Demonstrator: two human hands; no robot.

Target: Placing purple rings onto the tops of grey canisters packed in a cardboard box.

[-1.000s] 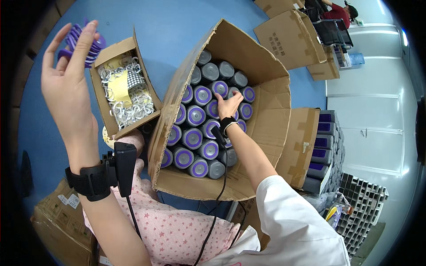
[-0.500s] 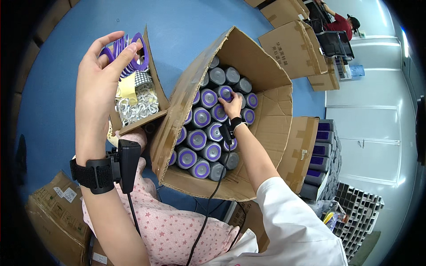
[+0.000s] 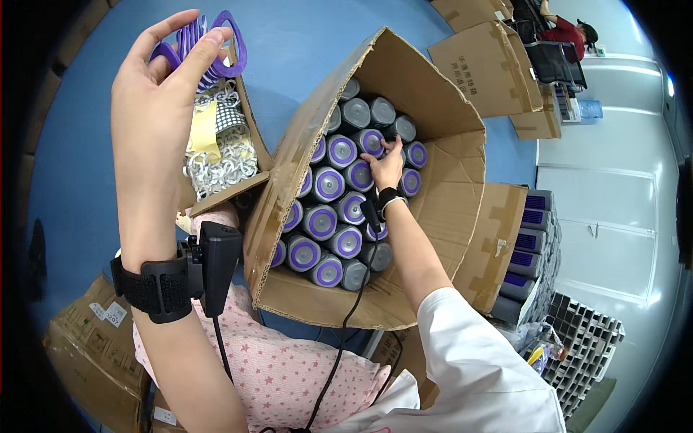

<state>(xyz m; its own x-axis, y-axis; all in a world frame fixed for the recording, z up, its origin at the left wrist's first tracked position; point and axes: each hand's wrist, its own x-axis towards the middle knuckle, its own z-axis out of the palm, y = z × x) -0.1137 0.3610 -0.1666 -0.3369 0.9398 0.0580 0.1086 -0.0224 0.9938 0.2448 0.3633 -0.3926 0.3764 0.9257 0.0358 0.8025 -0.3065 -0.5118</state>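
Note:
My left hand (image 3: 162, 94) is raised at upper left, pinching a fanned stack of purple rings (image 3: 231, 45) between thumb and fingers. The stack is over a small open carton (image 3: 261, 155) of white curled pieces. My right hand (image 3: 388, 166) reaches into a large cardboard box (image 3: 451, 173) packed with upright grey canisters (image 3: 319, 222). Its thumb and fingers are apart, touching the canister tops, and the palm hides what lies directly beneath. Many canisters carry a purple ring on top; several at the far and near ends are plain grey.
Yellow paper (image 3: 204, 133) and a grey patterned piece (image 3: 229, 117) lie in the small carton. Closed cartons (image 3: 480, 68) stand beyond the box. Grey canisters with purple panels (image 3: 530, 242) are stacked at right. A black cable (image 3: 339, 339) hangs from my right wrist. A person (image 3: 567, 36) sits at far right.
My right hand has shifted slightly right and away from the purple-ringed canister it covered, onto the neighbouring one. My left hand has risen a little with the rings.

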